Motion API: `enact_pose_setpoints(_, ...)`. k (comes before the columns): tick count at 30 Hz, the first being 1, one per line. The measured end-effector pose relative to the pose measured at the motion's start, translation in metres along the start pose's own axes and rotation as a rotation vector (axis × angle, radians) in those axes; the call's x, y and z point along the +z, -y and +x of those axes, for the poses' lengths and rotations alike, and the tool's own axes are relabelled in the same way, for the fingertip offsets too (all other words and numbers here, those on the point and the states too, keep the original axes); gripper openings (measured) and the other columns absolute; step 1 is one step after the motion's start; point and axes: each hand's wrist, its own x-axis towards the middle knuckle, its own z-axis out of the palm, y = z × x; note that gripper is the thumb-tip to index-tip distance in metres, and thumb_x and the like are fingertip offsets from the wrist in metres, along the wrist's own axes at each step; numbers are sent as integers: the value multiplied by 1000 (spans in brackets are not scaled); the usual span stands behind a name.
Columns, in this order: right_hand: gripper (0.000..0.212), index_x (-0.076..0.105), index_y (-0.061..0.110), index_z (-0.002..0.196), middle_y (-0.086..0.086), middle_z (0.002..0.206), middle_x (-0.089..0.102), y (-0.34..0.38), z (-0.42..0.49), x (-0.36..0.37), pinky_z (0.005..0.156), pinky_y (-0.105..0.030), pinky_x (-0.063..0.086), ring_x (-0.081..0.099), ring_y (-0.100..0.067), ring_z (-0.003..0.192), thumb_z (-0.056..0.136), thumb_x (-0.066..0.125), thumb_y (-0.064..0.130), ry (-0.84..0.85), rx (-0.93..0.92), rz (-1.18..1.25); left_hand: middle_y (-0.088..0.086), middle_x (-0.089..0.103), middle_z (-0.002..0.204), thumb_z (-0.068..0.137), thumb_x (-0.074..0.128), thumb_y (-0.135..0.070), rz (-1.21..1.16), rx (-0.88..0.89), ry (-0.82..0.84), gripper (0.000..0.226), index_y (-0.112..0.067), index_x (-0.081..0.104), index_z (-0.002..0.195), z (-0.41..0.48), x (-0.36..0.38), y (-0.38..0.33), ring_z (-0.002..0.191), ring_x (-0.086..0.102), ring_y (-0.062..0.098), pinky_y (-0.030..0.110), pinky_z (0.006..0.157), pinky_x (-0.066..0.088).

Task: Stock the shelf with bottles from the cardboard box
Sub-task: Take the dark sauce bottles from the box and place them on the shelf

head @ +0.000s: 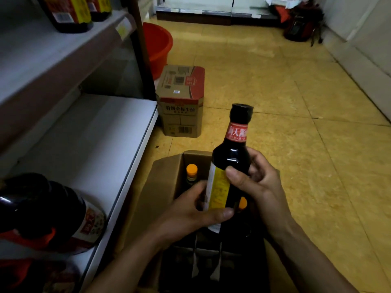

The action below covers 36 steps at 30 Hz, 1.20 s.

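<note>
A dark sauce bottle (231, 153) with a black cap, a red neck band and a yellow label is held upright above the open cardboard box (163, 182). My left hand (190, 210) grips its lower label. My right hand (260, 182) wraps its body from the right. Inside the box, an orange-capped bottle (191, 172) stands at the far left, and another orange cap (242, 203) shows behind the held bottle. The white lower shelf (95, 144) lies to the left, with dark bottles (48, 212) at its near end.
A closed printed carton (182, 100) stands on the yellow tiled floor beyond the open box. Behind it sits a red bucket (157, 47). The upper shelf (53, 51) carries dark bottles (72, 11). A dark bag (302, 24) lies at the far right wall.
</note>
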Motion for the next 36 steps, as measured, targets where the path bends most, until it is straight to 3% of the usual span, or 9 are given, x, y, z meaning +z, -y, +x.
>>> enact_pose_setpoints(4, 49, 55, 2, 134, -11, 103, 77, 2, 2, 3, 71, -29, 60, 76, -22, 92, 88, 58, 19, 124, 47, 315, -9, 73, 126, 82, 76, -24, -175, -63, 144, 56, -32, 57, 133, -3, 3, -2, 121, 67, 11, 32, 104, 53)
enact_pose_setpoints(7, 50, 52, 1, 138, -16, 113, 75, 1, 1, 3, 77, -34, 61, 75, -27, 101, 93, 50, 22, 188, 57, 311, -7, 73, 125, 80, 76, -19, -258, -50, 128, 59, -27, 55, 135, -4, 6, 1, 122, 67, 14, 35, 105, 52)
enact_pose_setpoints(11, 51, 53, 22, 143, -8, 122, 74, 3, 1, 7, 83, -32, 60, 73, -24, 111, 94, 53, 36, 175, 46, 169, -5, 73, 125, 81, 86, -29, -192, 55, -65, 61, -28, 57, 135, -1, 17, 10, 117, 69, 15, 38, 99, 56)
enact_pose_setpoints(16, 45, 47, 45, 129, 29, 98, 72, -4, -2, 13, 72, -5, 51, 66, 18, 93, 87, 63, 44, 113, 47, -226, -22, 73, 109, 61, 82, -46, -123, 161, -396, 64, -40, 57, 119, 1, 26, 10, 98, 72, 3, 25, 76, 61)
enact_pose_setpoints(20, 75, 50, 41, 130, 21, 112, 73, -17, -3, 19, 88, -25, 58, 69, 6, 104, 64, 76, 66, 39, 84, -263, -35, 69, 99, 72, 88, -34, -47, 196, -537, 52, -48, 54, 109, 1, 32, 12, 93, 69, -9, 13, 71, 57)
enact_pose_setpoints(23, 71, 54, 30, 130, 10, 114, 75, -16, -2, 16, 80, -23, 60, 72, -2, 102, 70, 87, 47, -43, 68, -177, -34, 67, 111, 76, 88, -24, 16, 237, -503, 57, -51, 53, 112, -2, 35, 13, 100, 68, -7, 15, 77, 57)
enact_pose_setpoints(27, 51, 56, 7, 128, -4, 105, 79, -2, -1, 10, 66, -18, 59, 77, -14, 91, 83, 78, 14, -90, 69, 10, -27, 67, 118, 76, 90, -22, -38, 170, -340, 65, -43, 53, 125, -2, 23, 8, 107, 67, -4, 23, 86, 59)
enact_pose_setpoints(32, 42, 59, 5, 127, -11, 106, 78, 1, -4, 10, 72, -29, 62, 77, -27, 96, 89, 65, 22, -18, 61, 83, -5, 73, 125, 77, 85, -29, -178, 12, -49, 63, -28, 58, 134, -2, 7, 1, 115, 70, 14, 39, 101, 57)
enact_pose_setpoints(36, 35, 63, 11, 124, -5, 105, 79, 0, -4, 12, 74, -26, 61, 77, -21, 97, 92, 61, 24, 66, 51, 20, -2, 75, 121, 73, 92, -28, -205, 29, -111, 65, -25, 61, 130, -3, 15, 7, 112, 72, 17, 35, 94, 59)
